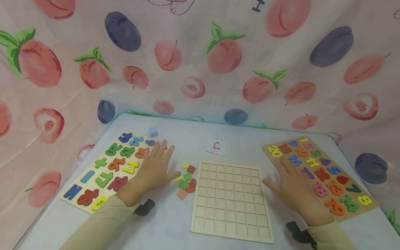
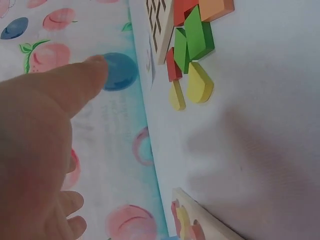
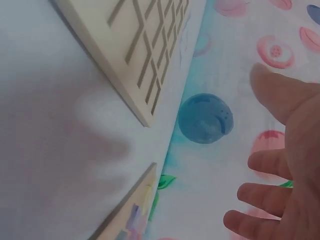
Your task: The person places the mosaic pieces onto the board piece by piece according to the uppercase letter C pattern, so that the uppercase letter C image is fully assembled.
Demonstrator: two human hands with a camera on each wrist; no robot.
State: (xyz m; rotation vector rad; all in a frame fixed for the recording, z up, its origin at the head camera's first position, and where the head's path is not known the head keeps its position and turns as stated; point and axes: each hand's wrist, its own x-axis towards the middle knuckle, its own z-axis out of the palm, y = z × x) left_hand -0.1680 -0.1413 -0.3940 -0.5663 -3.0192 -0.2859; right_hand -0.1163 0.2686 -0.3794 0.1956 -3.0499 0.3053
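My left hand (image 1: 153,168) is spread with straight fingers over the right edge of the left number board (image 1: 90,166), holding nothing. Between it and the wooden grid board (image 1: 231,201) lies a small cluster of coloured pieces: a red square (image 1: 191,169), green pieces (image 1: 183,184), yellow pieces (image 2: 200,85) and an orange square (image 1: 182,193). My right hand (image 1: 295,187), its fingers also straight and apart, overlaps the left side of the right number board (image 1: 359,211) in the head view. The thumb points towards the grid board, and nothing is in the hand.
Behind the grid board lies a small card (image 1: 216,147) with a coloured hook-shaped pattern on a grid. A light blue cube (image 1: 153,132) sits past the far end of the left number board. A fruit-print cloth (image 1: 193,41) hangs behind the white table (image 1: 168,225).
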